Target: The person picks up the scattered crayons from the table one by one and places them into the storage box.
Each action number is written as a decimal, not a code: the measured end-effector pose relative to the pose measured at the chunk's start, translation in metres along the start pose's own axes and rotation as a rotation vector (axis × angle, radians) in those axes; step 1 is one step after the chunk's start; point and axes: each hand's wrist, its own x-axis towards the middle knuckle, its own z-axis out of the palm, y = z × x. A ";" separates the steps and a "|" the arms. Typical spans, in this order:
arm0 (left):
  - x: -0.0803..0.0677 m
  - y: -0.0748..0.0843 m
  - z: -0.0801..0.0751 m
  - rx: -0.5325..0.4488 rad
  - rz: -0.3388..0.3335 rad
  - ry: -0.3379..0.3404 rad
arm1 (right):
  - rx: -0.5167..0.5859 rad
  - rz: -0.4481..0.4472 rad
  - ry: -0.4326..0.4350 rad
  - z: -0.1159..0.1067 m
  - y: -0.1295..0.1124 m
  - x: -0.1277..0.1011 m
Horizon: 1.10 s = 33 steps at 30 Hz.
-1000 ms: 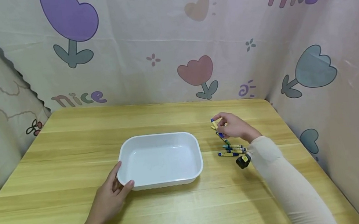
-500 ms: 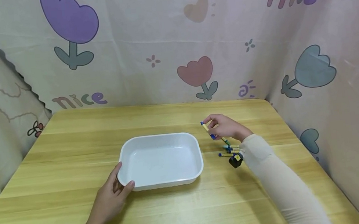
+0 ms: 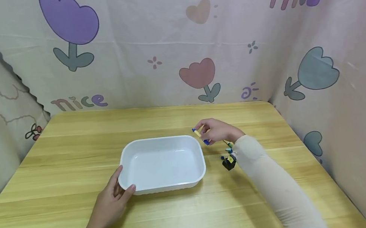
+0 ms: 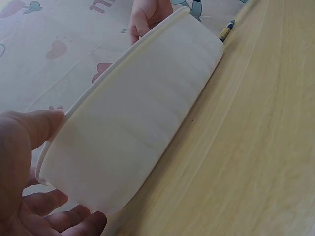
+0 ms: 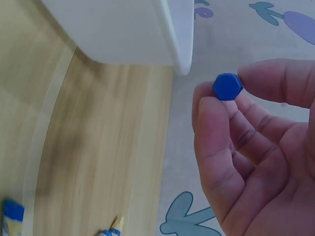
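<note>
A white rectangular tray (image 3: 163, 169) stands on the table, bare inside. My left hand (image 3: 108, 205) grips its near left corner, thumb over the rim and fingers against the outer wall (image 4: 133, 108). Beyond the tray's far right corner, my right hand (image 3: 218, 129) pinches a yellow-wrapped crayon (image 3: 197, 132) with blue ends between thumb and fingers. The right wrist view looks straight at its blue hexagonal end (image 5: 227, 87), held beside the tray's rim. Other crayons (image 3: 228, 144) lie right of the tray, partly hidden by the right wrist and its black camera.
The wooden table (image 3: 174, 220) has a patterned cloth (image 3: 146, 28) hanging behind it and at both sides. Low in the right wrist view, loose crayons (image 5: 13, 211) lie on the wood. A crayon (image 4: 227, 30) also shows past the tray's end in the left wrist view.
My right hand has carried the crayon left, away from the others and toward the tray's far right corner. The left hand and the tray stay put.
</note>
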 end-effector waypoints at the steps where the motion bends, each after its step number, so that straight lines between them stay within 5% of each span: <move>1: 0.000 0.000 0.000 0.002 0.001 0.001 | 0.002 0.001 -0.012 0.001 -0.002 0.001; 33: 0.001 -0.001 -0.001 0.031 0.024 0.003 | -0.264 -0.009 -0.179 0.037 -0.046 0.039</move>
